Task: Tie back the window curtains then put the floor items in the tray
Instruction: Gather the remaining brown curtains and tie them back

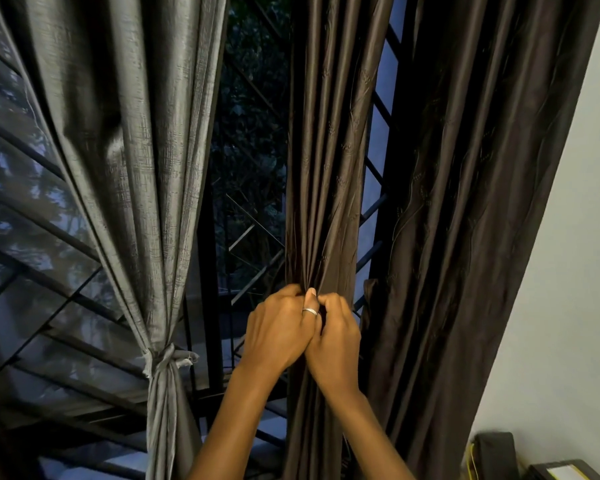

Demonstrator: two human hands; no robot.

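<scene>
A grey curtain (129,168) hangs on the left, gathered low down by a knotted fabric tie (163,362). In the middle hangs a dark brown curtain (326,150), bunched into tight folds. My left hand (278,330) and my right hand (336,337) meet at the bunch, side by side, fingers curled into the brown fabric. A silver ring shows on one finger between them. A second brown curtain panel (465,202) hangs loose to the right. No tray and no floor items are in view.
Behind the curtains is a window with a dark metal grille (250,233) and trees outside. A pale wall (568,271) stands on the right. At the bottom right corner sit a dark object (496,452) and a box edge (565,471).
</scene>
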